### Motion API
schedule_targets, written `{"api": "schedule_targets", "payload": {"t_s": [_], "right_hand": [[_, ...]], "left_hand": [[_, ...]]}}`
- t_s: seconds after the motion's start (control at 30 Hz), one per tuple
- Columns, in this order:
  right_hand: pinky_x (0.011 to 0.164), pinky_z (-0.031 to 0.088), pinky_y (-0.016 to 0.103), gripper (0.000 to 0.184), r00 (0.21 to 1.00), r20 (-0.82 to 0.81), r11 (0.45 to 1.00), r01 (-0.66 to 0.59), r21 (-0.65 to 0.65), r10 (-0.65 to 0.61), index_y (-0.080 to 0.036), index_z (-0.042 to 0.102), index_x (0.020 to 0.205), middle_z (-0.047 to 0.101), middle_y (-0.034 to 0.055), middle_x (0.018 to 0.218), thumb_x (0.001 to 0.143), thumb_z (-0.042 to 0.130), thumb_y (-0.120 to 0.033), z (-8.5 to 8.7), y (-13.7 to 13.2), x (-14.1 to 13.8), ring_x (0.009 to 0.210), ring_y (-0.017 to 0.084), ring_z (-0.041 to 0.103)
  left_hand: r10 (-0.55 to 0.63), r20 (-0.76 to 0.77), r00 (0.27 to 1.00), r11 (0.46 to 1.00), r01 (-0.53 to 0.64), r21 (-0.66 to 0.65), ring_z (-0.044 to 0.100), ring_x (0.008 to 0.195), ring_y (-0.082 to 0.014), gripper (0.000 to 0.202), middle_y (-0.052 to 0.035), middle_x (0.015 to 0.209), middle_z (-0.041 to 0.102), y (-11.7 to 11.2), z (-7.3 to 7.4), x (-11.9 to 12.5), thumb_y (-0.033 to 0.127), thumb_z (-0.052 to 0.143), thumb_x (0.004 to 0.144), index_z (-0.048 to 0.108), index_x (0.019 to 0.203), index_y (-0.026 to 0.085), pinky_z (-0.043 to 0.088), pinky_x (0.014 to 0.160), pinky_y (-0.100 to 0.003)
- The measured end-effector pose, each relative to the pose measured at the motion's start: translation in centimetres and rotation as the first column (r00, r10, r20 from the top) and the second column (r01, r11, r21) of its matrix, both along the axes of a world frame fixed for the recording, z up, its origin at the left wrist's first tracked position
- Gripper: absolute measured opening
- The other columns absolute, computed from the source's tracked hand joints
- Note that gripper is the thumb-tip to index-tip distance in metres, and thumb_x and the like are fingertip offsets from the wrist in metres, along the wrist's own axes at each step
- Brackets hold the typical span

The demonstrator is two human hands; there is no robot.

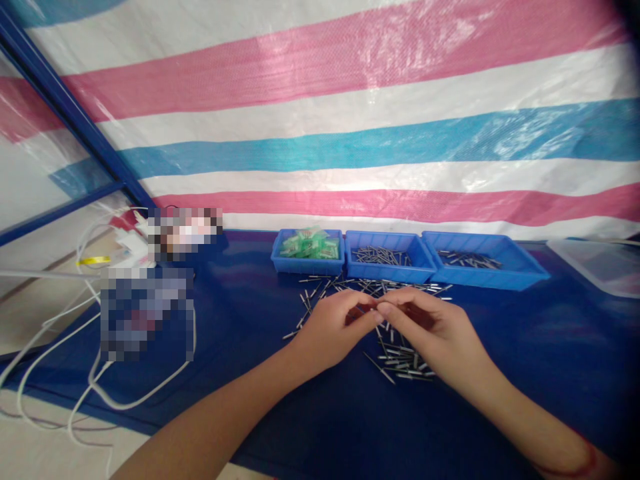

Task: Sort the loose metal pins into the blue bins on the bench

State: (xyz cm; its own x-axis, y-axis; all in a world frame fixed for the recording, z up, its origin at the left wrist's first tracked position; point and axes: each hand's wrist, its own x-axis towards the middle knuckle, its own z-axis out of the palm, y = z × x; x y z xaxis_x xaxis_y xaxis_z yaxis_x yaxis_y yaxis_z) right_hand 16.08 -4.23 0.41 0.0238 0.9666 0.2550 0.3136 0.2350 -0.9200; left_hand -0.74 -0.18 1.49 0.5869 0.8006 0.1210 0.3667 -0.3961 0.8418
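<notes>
Fingertips meeting, my left hand [333,327] and my right hand [437,327] are both closed in a pinch over the middle of the blue table. Whatever they pinch, if anything, is too small and too covered by the fingers to make out. Below and around them lie many loose blind rivets [403,360], silvery with thin dark stems. More of these loose rivets [310,300] are scattered beyond my left hand, and some are hidden behind both hands.
Along the back stand three blue bins: one with green packets [310,245], one with rivets [383,256], one with fewer rivets [470,260]. A translucent container [595,267] sits at the right. White cables [135,403] trail over the left edge. A striped sheet [350,153] hangs behind.
</notes>
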Motion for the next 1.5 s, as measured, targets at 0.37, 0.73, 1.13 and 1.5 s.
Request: {"api": "schedule_targets", "payload": {"t_s": [0.37, 0.73, 1.13, 1.5], "right_hand": [[0.062, 0.049, 0.029, 0.013, 1.000, -0.005, 1.000, 0.017, 0.026, -0.017, -0.025, 0.068, 0.086, 0.067, 0.0032, 0.086, 0.083, 0.061, -0.036, 0.2, 0.3, 0.6, 0.077, 0.019, 0.061], [0.046, 0.034, 0.025, 0.022, 0.877, -0.425, 0.967, 0.144, -0.210, -0.223, -0.020, 0.065, 0.083, 0.050, -0.0016, 0.066, 0.079, 0.064, -0.042, 0.0, 2.3, 3.0, 0.053, 0.010, 0.043], [0.041, 0.015, 0.031, 0.012, 0.680, -0.588, 0.890, 0.241, -0.386, -0.439, -0.026, 0.059, 0.074, 0.034, -0.0034, 0.053, 0.078, 0.056, -0.037, 0.0, 4.9, 12.2, 0.043, 0.010, 0.022], [0.039, 0.025, 0.022, 0.021, 0.850, -0.473, 0.920, 0.034, -0.389, -0.231, -0.020, 0.063, 0.082, 0.048, -0.0024, 0.065, 0.074, 0.064, -0.039, -0.3, 3.4, 5.2, 0.048, 0.008, 0.036]], "left_hand": [[0.097, 0.128, 0.987, 0.995, -0.100, 0.015, 0.061, 0.082, -0.0133, 0.022, -0.0039, 0.094, 0.065, 0.3, 0.2, -0.2, 0.036, 0.057, 0.086, 0.063, 0.096, 0.017, 0.050, 0.073, -0.023], [0.041, -0.273, 0.961, 0.950, 0.047, 0.308, 0.060, 0.084, -0.0158, 0.028, -0.0040, 0.096, 0.064, 0.5, 1.0, -1.0, 0.042, 0.050, 0.091, 0.060, 0.102, 0.018, 0.047, 0.079, -0.028], [0.062, -0.732, 0.678, 0.909, 0.264, 0.322, 0.063, 0.083, -0.0206, 0.027, -0.0062, 0.094, 0.062, 0.6, 0.9, -1.8, 0.042, 0.056, 0.087, 0.061, 0.096, 0.018, 0.051, 0.071, -0.029], [0.104, -0.712, 0.694, 0.901, 0.237, 0.363, 0.061, 0.088, -0.0210, 0.018, -0.0074, 0.103, 0.058, 1.1, 0.8, -2.2, 0.029, 0.054, 0.089, 0.059, 0.102, 0.017, 0.051, 0.077, -0.031]]}}
